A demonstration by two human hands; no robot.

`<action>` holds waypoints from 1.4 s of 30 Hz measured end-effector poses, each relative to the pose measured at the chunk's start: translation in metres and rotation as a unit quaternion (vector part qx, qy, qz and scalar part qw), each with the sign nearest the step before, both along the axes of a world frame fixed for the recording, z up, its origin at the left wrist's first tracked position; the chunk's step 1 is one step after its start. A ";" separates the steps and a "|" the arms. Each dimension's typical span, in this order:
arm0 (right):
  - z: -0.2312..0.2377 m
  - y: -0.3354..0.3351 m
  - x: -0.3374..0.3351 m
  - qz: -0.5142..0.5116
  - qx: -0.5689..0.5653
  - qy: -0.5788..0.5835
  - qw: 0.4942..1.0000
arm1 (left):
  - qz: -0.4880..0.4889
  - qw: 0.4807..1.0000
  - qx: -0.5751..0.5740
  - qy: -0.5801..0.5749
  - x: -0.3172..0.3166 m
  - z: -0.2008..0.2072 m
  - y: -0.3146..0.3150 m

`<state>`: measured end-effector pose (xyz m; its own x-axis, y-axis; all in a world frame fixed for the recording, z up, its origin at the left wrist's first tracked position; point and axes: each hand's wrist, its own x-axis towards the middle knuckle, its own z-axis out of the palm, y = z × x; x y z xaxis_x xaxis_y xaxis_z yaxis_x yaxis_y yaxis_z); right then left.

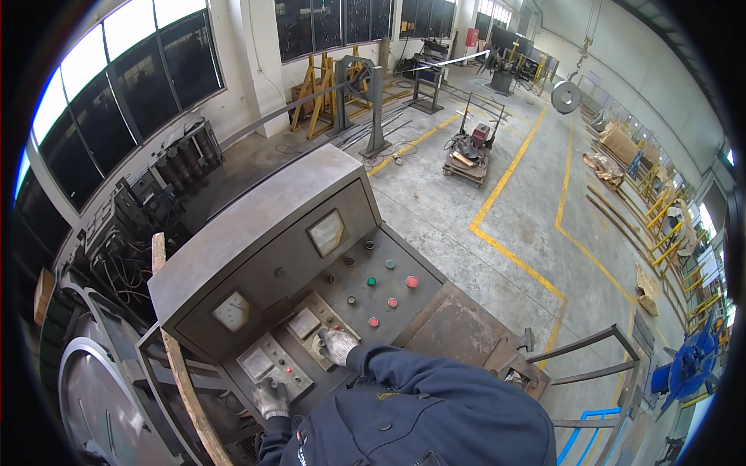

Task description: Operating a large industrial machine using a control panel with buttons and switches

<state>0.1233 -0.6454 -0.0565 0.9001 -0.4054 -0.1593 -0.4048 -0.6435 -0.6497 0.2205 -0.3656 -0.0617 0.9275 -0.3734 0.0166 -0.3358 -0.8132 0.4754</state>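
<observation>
A grey control console stands in front of me, with two gauges in its upright face. My right hand, in a pale knit glove, is at the upper small control module. Its fingers are closed at a small dark knob on the module's face, mostly hidden by the glove. Lower left, my gloved left hand rests at the near edge of the other control module, fingers bent down onto it. What those fingers touch is hidden. Red push buttons and a green button lie farther right.
A wooden pole leans along the console's left side. Steel rails stand to the right. On the floor beyond are a wheeled cart with a red machine and yellow lines. A metal coil hangs from a hoist hook.
</observation>
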 end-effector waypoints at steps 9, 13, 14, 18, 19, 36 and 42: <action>-0.005 -0.002 0.000 0.006 0.000 0.010 1.000 | -0.001 1.000 0.009 -0.009 -0.002 0.008 -0.005; -0.003 -0.001 0.000 0.007 0.005 0.009 1.000 | 0.002 1.000 0.008 -0.021 0.000 0.000 -0.001; -0.003 -0.001 0.000 0.007 0.001 0.009 1.000 | 0.004 1.000 0.010 -0.015 -0.001 0.000 -0.001; 0.000 0.000 -0.001 0.007 -0.005 0.005 1.000 | 0.005 1.000 0.013 -0.006 0.000 0.001 -0.001; 0.001 -0.001 -0.002 0.005 -0.006 0.004 1.000 | 0.002 1.000 0.013 -0.007 0.000 0.001 -0.002; -0.005 -0.001 -0.002 0.001 -0.006 -0.005 1.000 | 0.008 1.000 0.007 -0.013 -0.001 0.000 -0.003; -0.002 -0.001 -0.002 -0.003 -0.008 -0.002 1.000 | 0.000 1.000 0.008 0.001 0.001 0.000 -0.001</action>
<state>0.1217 -0.6460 -0.0581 0.8979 -0.4142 -0.1490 -0.4068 -0.6516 -0.6402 0.2213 -0.3666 -0.0619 0.9273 -0.3741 0.0093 -0.3357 -0.8207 0.4623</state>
